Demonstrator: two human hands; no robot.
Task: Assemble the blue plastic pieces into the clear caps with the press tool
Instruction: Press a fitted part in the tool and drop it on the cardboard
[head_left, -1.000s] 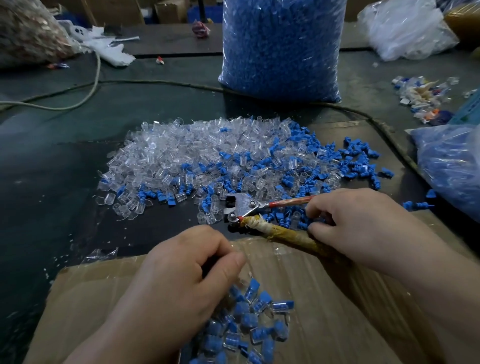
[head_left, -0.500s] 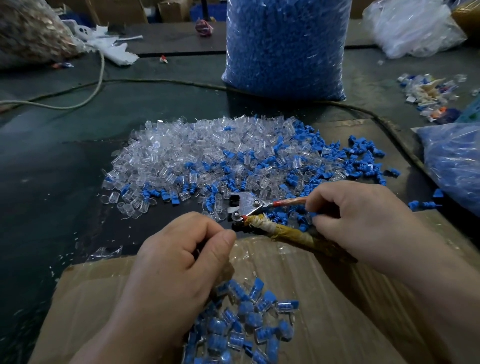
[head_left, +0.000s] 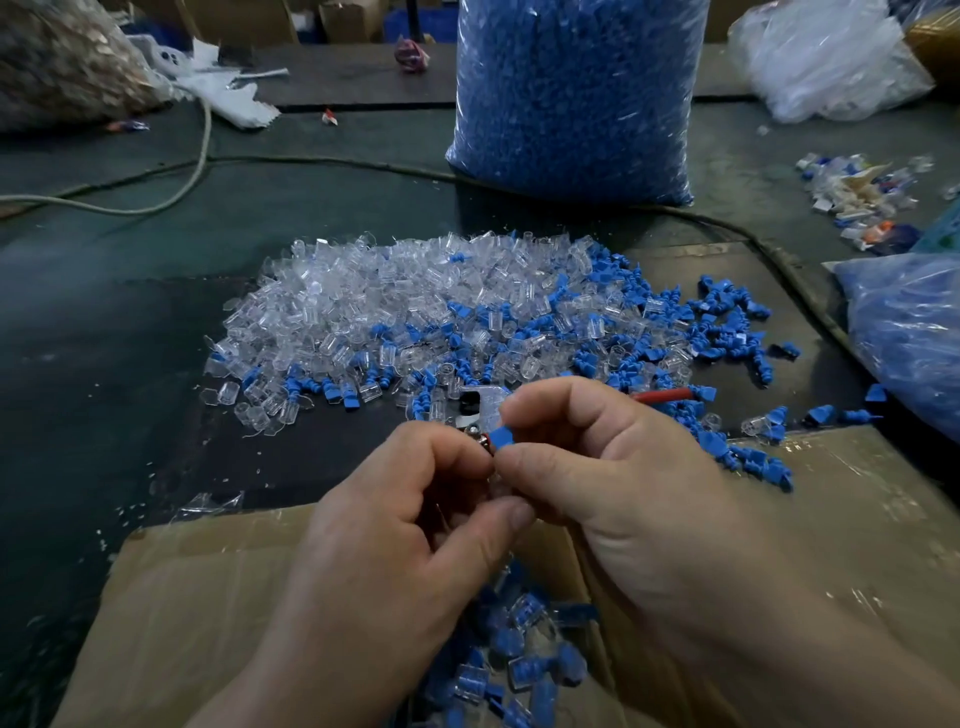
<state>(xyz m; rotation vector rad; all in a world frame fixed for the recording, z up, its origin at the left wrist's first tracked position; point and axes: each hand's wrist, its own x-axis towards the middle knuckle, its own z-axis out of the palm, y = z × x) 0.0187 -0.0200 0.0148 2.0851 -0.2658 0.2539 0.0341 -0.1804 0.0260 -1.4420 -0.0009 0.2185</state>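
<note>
One blue piece (head_left: 502, 436), light and stiff I judge, sits pinched by its flat tab in my right hand (head_left: 613, 467), while my left hand (head_left: 395, 540) curls round something I cannot see.

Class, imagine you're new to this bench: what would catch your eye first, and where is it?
A tall bag of blue pieces stands at the back centre. Before it, a heap of clear caps mixed with blue pieces spreads across the dark table. Nearest, the right hand pinches a blue piece close to the left hand.
</note>
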